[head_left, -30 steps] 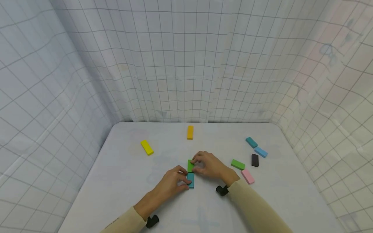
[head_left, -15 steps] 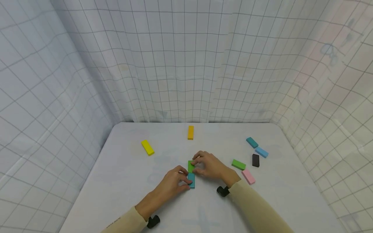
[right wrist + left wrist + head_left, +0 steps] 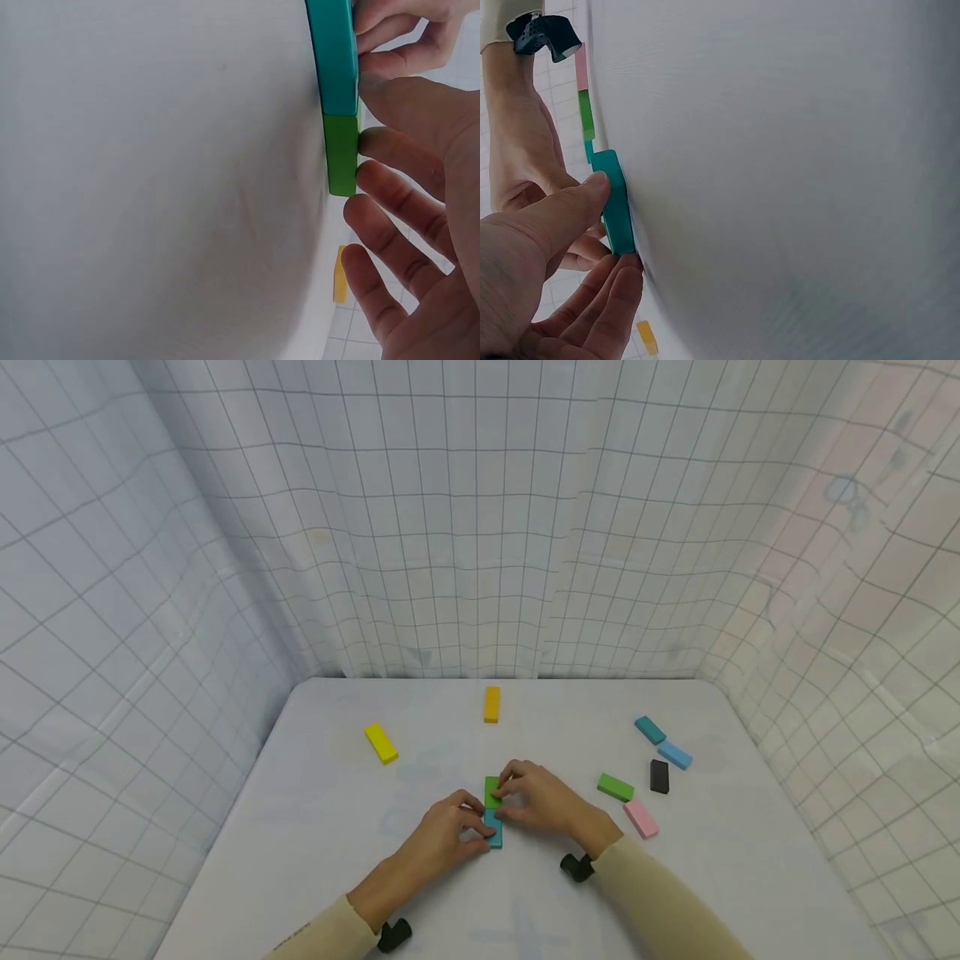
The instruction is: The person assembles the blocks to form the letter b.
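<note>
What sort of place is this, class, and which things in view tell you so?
Probably a screened-off table set up for recording handwork: a gridded curtain closes in three sides of the white table, and small black devices sit at both wrists.

There are two teal blocks [image 3: 650, 730], two green blocks [image 3: 616, 787], one yellow block [image 3: 381, 743], one orange block [image 3: 492, 704], one blue block [image 3: 675, 756], one black block [image 3: 659, 777], one pink block [image 3: 641, 819] and two hands [image 3: 448, 832].
</note>
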The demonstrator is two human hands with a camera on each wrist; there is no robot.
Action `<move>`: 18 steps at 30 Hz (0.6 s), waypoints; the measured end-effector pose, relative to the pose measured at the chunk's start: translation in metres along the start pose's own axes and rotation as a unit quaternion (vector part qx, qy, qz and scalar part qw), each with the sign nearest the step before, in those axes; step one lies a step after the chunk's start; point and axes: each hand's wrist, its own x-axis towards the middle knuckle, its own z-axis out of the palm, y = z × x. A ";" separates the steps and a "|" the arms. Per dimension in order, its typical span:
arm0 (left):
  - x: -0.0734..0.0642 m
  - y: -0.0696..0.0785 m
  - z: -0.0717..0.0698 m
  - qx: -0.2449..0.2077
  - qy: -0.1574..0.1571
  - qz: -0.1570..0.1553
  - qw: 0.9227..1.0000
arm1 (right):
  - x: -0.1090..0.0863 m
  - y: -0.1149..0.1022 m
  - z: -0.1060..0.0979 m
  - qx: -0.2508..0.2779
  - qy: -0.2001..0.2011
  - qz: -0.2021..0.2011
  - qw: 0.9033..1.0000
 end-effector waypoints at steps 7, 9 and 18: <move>0.000 -0.003 0.002 -0.002 0.003 0.011 1.000 | -0.003 -0.003 0.002 0.004 0.003 0.013 1.000; -0.001 -0.004 0.002 -0.004 0.004 0.019 1.000 | -0.003 -0.004 0.002 0.003 0.002 0.013 1.000; -0.002 -0.011 -0.004 -0.003 -0.005 0.011 1.000 | -0.005 -0.003 0.004 0.006 0.010 0.016 1.000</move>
